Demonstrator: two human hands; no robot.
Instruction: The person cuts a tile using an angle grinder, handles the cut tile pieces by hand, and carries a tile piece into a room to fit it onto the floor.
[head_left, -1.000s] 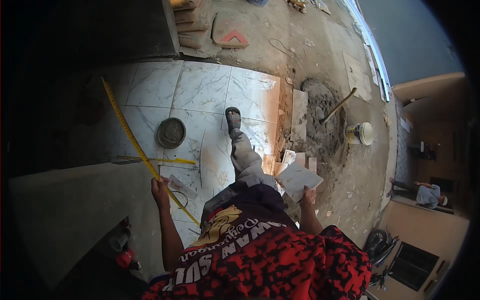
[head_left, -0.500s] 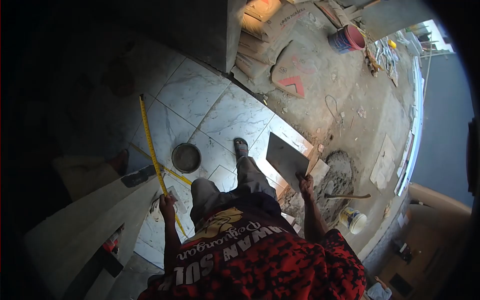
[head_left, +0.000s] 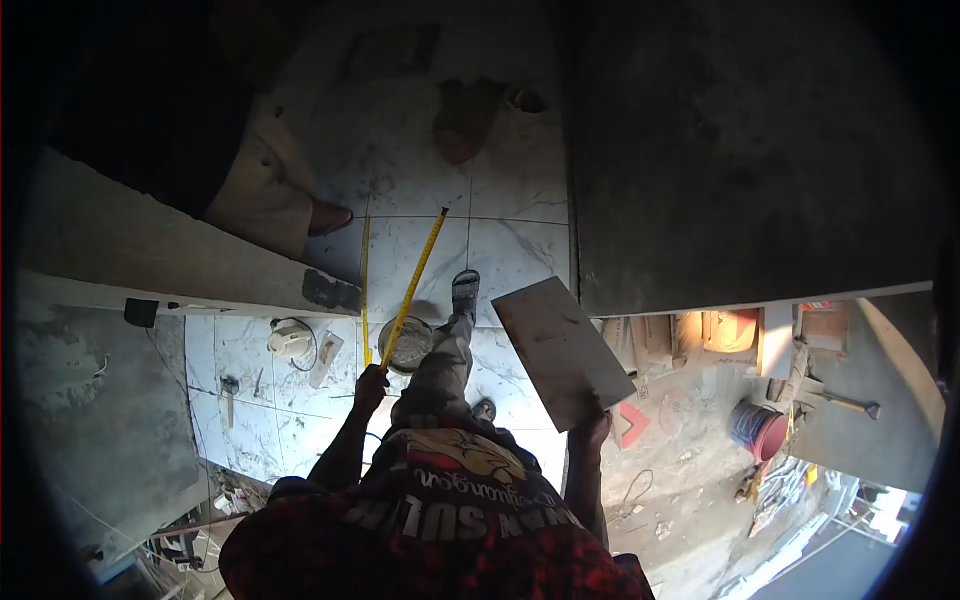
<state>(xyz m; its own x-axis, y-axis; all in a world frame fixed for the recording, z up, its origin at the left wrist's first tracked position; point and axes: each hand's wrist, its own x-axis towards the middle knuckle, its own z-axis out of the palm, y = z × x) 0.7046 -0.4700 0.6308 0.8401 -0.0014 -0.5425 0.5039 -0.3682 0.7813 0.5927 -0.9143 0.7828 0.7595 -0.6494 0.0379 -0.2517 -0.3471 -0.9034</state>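
Observation:
My left hand (head_left: 372, 386) is closed on a tape measure, whose yellow blade (head_left: 417, 275) sticks out forward and up over the tiled floor. The tape's case is hidden in my grip. My right hand (head_left: 592, 426) grips one edge of a flat rectangular tile (head_left: 562, 350), holding it tilted out in front of my right side. A round bucket (head_left: 413, 347) with grey contents stands on the floor beside my leg. Another thin yellow strip (head_left: 366, 290) runs near the wall end; I cannot tell what it is.
Another person's leg (head_left: 275, 185) shows beyond the low wall (head_left: 230, 250) at left. A white corded tool (head_left: 291, 338), a trowel (head_left: 326, 360) and a hammer (head_left: 229, 400) lie on the tiles. A grey wall (head_left: 760, 180) stands at right. Paper sacks and a red-blue bucket (head_left: 760, 430) are behind it.
My view has turned left, with a foot stepping forward past the bucket. The tape measure and tile have come along in my hands, and the tile now shows its broad face.

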